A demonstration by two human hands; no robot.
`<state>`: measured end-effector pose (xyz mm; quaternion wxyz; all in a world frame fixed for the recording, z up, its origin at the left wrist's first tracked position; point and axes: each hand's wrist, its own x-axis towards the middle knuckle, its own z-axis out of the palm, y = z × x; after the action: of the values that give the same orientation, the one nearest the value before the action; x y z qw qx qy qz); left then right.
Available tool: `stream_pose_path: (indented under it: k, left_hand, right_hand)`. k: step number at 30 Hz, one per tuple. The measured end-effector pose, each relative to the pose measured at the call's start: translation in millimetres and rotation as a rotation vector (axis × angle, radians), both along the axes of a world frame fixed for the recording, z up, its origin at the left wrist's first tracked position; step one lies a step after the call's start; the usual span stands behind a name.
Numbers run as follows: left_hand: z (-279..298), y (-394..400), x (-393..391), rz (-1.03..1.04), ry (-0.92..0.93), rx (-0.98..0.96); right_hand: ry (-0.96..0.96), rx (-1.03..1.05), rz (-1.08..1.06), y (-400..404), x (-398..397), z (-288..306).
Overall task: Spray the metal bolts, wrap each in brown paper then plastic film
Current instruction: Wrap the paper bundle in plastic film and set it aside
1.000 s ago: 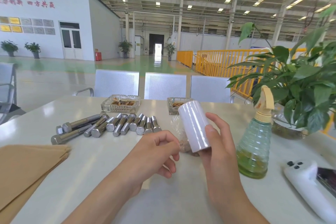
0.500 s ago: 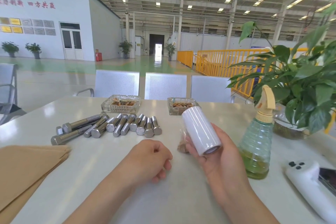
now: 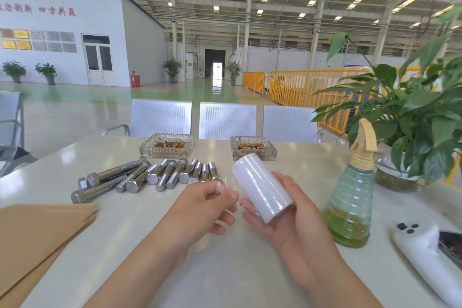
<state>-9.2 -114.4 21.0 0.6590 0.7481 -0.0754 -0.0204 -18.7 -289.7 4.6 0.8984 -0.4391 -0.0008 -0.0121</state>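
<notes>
My right hand (image 3: 282,217) holds a white roll of plastic film (image 3: 261,194) tilted above the table. My left hand (image 3: 207,204) is just left of the roll, its thumb and fingers pinched on the loose clear end of the film. Several metal bolts (image 3: 150,177) lie in a row on the table to the far left of my hands. A stack of brown paper sheets (image 3: 37,240) lies at the near left edge. A green-tinted spray bottle (image 3: 352,202) stands upright to the right of my right hand.
Two glass ashtrays (image 3: 166,149) (image 3: 252,151) sit at the table's far side. A potted plant (image 3: 412,132) stands at the far right. A white device (image 3: 430,257) lies at the near right. Metal chairs (image 3: 227,120) line the far edge of the white table (image 3: 225,270).
My right hand has lowered and tilted the film roll. My left hand has risen from the table to the roll and pinched the film's loose end.
</notes>
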Motion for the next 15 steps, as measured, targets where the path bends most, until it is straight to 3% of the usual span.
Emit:
stream_pose_path:
  k: [4,7,8,10,12,15]
  left_hand:
    - [2,6,1,-0.011,0.152,0.034]
    - [3,15,4,0.017,0.120,0.215]
    - [5,18,6,0.084,0.023,0.282]
    - [12,24,8,0.233,-0.359,0.422]
    - [25,22,3,0.090,-0.710,0.550]
    - [33,7,5,-0.238,-0.716,0.780]
  right_hand:
    - [0.070,0.049,0.057,-7,1,2]
    - [0.078,-0.087,0.002,-7,1,2]
    - [0.069,-0.149,-0.037,-5,1,3]
    - [0.051,-0.243,-0.104,0,-1,4]
    - [0.037,-0.322,-0.098,5,-5,6]
    - [0.063,-0.396,-0.027,8,-3,6]
